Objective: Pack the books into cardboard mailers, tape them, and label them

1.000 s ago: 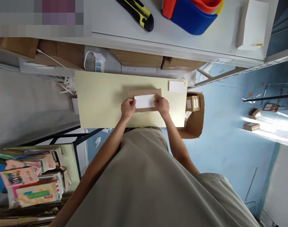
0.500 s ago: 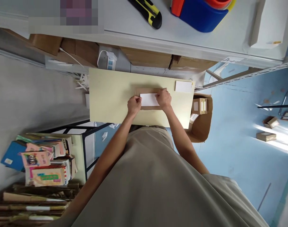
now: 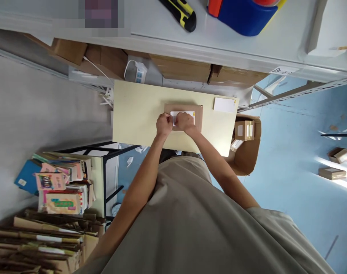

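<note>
A flat brown cardboard piece [image 3: 198,121], perhaps a box, lies on the cream tabletop [image 3: 136,114] in front of me. On it is a white label [image 3: 190,113] with a small yellow mark at its upper right. My left hand [image 3: 164,123] is closed in a pinch at the label's left edge. My right hand [image 3: 185,121], its fingers curled in, rests on the middle of the label and covers part of it. The gap between the two hands is small. A stack of similar white labels [image 3: 224,104] lies at the table's right end.
Over the table's far side runs a grey shelf [image 3: 150,42] bearing a yellow-black utility knife [image 3: 185,15] and a blue tape dispenser [image 3: 242,19]. Right of the table stands an open carton [image 3: 255,152] with small boxes. Books [image 3: 63,203] and folded cardboard [image 3: 48,238] are at lower left.
My right hand has moved left from the label's right end to its middle, uncovering the yellow mark. My left hand stays at the left edge. The whole view has shifted slightly.
</note>
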Tool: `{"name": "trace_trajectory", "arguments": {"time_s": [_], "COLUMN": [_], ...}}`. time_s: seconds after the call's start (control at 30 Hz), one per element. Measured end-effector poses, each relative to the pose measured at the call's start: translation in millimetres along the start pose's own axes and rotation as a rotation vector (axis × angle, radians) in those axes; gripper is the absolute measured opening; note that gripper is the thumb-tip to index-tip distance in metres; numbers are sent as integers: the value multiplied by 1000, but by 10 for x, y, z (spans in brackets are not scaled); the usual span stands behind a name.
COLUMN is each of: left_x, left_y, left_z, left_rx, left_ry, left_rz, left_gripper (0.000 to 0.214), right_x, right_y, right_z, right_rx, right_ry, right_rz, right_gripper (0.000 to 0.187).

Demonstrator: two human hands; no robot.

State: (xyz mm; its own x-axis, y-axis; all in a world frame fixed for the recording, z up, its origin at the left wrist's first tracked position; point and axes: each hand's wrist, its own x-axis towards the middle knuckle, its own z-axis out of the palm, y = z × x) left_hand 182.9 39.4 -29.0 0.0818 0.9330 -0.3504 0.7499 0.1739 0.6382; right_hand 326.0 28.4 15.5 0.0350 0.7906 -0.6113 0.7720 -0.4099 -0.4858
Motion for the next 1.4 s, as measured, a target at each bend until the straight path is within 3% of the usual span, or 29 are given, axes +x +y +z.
{"name": "trace_trajectory", "arguments": {"time_s": [0.13, 0.33, 0.63, 0.8, 0.87, 0.93, 1.03, 1.1, 1.17, 1.3, 1.4], "left_x": [-17, -52, -106, -21, 25, 33, -57, -183, -344, -686, -919], "left_y": [3, 7, -163, -215, -211, -226, -325, -441, -581, -840, -902], "left_z": [-7, -3, -24, -31, -38, -47, -61, -68, -76, -129, -198], "left_rx": [67, 119, -8, -83, -152, -233, -288, -295, -329, -406, -422], "left_ry": [10, 33, -93, -151, -164, -161, -93, -28, -56, -273, -264], "left_rz": [10, 65, 123, 52, -25, -76, -91, -115, -119, 29, 123], "left_gripper": [12, 16, 23, 22, 24, 26, 28, 35, 41, 42, 49], "right_x": [4, -79, 140, 119, -3, -191, -520, -709, -853, -1128, -1447], "right_y": [-65, -54, -115, -20, 139, 375, 768, 952, 1023, 949, 930], "right_z": [-10, 33, 122, 140, 136, 130, 178, 287, 462, 875, 1102], "right_rx": [-21, -6, 40, 80, 65, 68, 178, 369, 572, 771, 820], "right_ry": [28, 80, 198, 149, 146, 195, 411, 549, 583, 566, 585], "right_rz": [91, 118, 251, 231, 243, 300, 433, 450, 390, 248, 178], "right_gripper": [27, 32, 50, 32, 23, 30, 53, 66, 70, 72, 79]}}
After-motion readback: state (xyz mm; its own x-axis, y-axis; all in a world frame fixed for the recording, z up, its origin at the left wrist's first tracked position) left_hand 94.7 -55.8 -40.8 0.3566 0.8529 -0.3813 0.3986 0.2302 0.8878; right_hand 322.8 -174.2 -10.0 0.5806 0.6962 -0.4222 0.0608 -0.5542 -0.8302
